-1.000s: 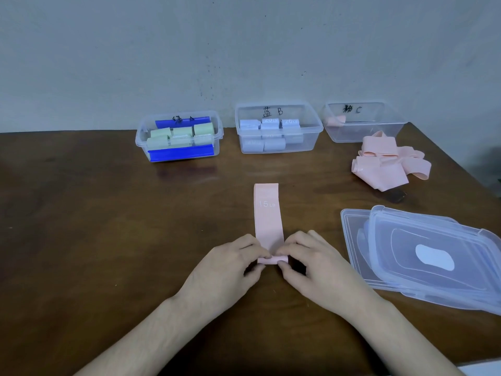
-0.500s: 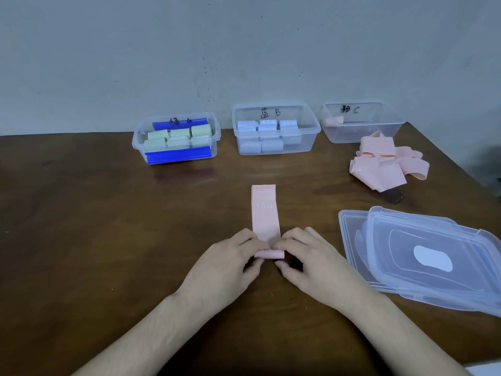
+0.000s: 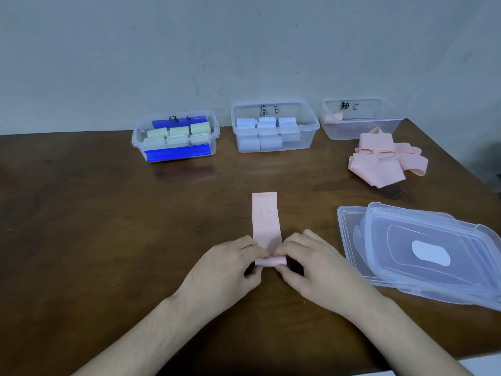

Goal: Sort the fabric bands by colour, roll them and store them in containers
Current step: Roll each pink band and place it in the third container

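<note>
A pink fabric band (image 3: 265,218) marked "15" lies flat on the brown table (image 3: 81,226), its near end curled into a small roll. My left hand (image 3: 225,270) pinches the roll's left end and my right hand (image 3: 311,264) pinches its right end. At the back stand three clear containers: the left one (image 3: 175,137) holds green rolls, the middle one (image 3: 273,128) holds light blue rolls, and the right one (image 3: 360,119) holds one pink roll in its left corner. A heap of loose pink bands (image 3: 386,158) lies in front of the right container.
A stack of clear plastic lids (image 3: 423,253) lies on the table to the right of my right hand. A small dark object (image 3: 393,192) sits just below the pink heap. The wall runs behind the containers, and the table's right edge slants past the heap.
The roll at the band's near end has grown thicker and moved slightly away from me. The flat part of the band is shorter. Both hands kept their pinch.
</note>
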Tool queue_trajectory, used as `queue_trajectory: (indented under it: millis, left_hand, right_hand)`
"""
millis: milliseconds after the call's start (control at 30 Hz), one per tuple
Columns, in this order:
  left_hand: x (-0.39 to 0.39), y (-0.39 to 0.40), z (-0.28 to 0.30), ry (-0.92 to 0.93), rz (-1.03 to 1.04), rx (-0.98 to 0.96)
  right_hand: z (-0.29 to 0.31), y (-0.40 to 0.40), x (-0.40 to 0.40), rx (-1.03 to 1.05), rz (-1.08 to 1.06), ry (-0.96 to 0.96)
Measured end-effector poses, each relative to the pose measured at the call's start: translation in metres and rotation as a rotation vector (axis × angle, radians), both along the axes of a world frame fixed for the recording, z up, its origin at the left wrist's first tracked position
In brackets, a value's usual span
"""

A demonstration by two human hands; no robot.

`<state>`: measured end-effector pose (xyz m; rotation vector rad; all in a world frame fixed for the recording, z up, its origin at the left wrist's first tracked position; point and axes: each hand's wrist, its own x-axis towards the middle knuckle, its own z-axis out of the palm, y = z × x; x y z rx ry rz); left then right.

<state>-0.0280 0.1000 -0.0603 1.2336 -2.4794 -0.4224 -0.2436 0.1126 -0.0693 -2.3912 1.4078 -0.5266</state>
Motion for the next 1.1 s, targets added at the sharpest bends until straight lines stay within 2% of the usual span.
queue_trajectory:
  millis: [267, 1100]
  left_hand:
    - [0.002, 0.021, 0.002, 0.024, 0.017, 0.087]
    - [0.002, 0.009, 0.001, 0.035, 0.103, 0.08]
  right_hand:
    - [-0.001, 0.021, -0.001, -0.003, 0.0, 0.039]
    - [-0.001, 0.002, 0.002, 0.009, -0.021, 0.024]
